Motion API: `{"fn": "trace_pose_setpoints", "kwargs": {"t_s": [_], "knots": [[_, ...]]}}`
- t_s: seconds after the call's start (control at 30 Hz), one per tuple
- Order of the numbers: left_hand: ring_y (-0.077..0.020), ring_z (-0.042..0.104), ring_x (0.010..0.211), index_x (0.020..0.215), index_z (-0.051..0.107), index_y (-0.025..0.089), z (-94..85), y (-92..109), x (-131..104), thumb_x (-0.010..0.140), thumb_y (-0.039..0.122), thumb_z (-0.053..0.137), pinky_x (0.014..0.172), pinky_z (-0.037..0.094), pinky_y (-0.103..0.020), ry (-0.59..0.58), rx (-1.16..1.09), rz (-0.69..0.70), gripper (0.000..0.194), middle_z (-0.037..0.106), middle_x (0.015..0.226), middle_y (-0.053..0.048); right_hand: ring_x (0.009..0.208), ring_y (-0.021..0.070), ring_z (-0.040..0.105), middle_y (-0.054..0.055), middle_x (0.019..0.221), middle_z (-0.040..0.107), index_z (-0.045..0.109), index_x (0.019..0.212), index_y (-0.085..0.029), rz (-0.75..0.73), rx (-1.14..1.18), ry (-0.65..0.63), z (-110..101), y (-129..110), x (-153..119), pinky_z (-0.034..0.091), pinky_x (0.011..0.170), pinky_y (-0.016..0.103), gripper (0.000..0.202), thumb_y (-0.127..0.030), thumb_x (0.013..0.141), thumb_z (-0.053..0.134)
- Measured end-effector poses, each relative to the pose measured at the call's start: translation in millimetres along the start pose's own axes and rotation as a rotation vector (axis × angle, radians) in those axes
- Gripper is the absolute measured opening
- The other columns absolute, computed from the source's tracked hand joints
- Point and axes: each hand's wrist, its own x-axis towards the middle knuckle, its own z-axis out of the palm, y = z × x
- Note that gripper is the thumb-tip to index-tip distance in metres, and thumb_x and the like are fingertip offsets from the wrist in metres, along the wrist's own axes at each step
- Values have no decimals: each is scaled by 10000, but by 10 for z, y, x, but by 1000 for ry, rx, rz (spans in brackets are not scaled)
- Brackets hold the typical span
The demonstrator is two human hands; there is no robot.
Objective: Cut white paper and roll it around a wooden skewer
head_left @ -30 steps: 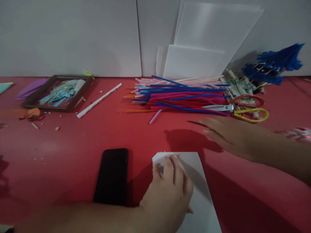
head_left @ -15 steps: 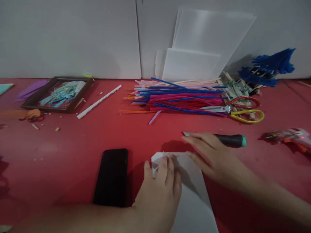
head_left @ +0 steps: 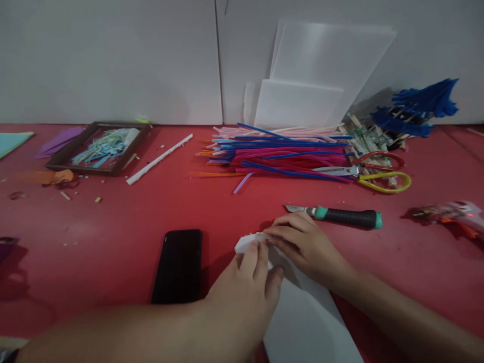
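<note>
- In the head view, the white sheet (head_left: 302,317) is on the red table (head_left: 124,222), in front of the person and partly covered by both hands.
- The left hand (head_left: 245,290) is on the far left corner of this sheet, with its fingertips at the edge. Whether its grip is clamped on the sheet or only rests on it, I cannot tell.
- The right hand (head_left: 308,247) comes to the same far edge, just beside the left fingertips. Its fingers lie close together; the thumb is hidden, so I cannot tell if the grip pinches the sheet.
- The step in hand seems to be working on this far edge with two hands, which looks a little rough at the corner.
- The next move, in my judgement, calls for a steady left hand and a small, exact motion of the right fingertips.
- The knife (head_left: 346,216) lies just beyond the right hand with its blade bare, so care is needed there.
- The phone (head_left: 177,267) lies left of the sheet, apart from it.
</note>
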Motion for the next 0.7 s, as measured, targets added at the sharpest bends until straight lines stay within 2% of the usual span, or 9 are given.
{"fn": "trace_pose_setpoints", "kwargs": {"t_s": [0.07,0.2,0.27,0.33,0.4,0.47,0.57,0.63,0.7], "knots": [[-374,522,1302,1396,533,164,-2,-11,-10,786,387,764,899,545,-422,-12,13,14,690,459,1459,-262,916,207,611,79,983,698,706,1041,-193,0,17,10,-12,-9,8,513,834,401,201,-237,982,519],[-431,460,1341,1417,495,110,-6,34,3,673,466,843,923,530,-471,-55,17,31,895,400,1474,-317,895,201,603,74,961,692,706,960,-189,6,17,6,-15,-29,20,513,816,382,166,-189,963,540],[-432,475,1327,1394,513,91,-9,61,8,687,493,827,928,525,-477,-43,27,28,872,423,1454,-328,900,203,603,77,968,690,702,949,-186,-17,-3,21,-1,-22,15,519,812,378,169,-176,961,534],[-418,535,1273,1354,551,88,7,82,2,741,478,786,892,542,-465,-14,48,31,763,471,1421,-323,919,211,608,87,981,686,695,933,-180,-54,-27,61,11,1,1,526,814,380,184,-184,970,515],[-390,612,1181,1295,603,91,56,102,-12,815,428,714,815,571,-429,90,74,33,596,543,1359,-304,937,218,615,95,988,682,685,926,-178,-74,-48,93,-1,29,-19,532,820,382,197,-197,979,497],[-355,685,1042,1206,662,85,139,134,-27,860,362,639,727,586,-388,282,115,29,444,634,1244,-285,924,215,626,91,974,681,671,921,-185,-67,-59,101,-56,49,-38,538,816,373,186,-208,981,497],[-314,721,827,1056,728,97,271,206,-25,815,247,606,591,577,-349,571,200,10,309,728,1038,-243,872,198,652,70,939,692,649,926,-203,-45,-74,79,-222,37,-62,549,786,344,164,-207,980,495],[-307,715,756,949,749,109,321,257,-6,754,176,593,522,562,-340,681,228,-32,259,746,959,-220,835,185,667,52,909,699,641,932,-215,-42,-73,60,-356,-2,-74,556,754,319,168,-208,983,482],[-309,710,725,873,752,107,325,291,14,724,153,572,486,557,-345,737,229,-75,238,751,921,-211,801,171,675,35,880,702,638,938,-228,-35,-64,52,-464,-60,-83,559,719,293,167,-219,985,478]]}}
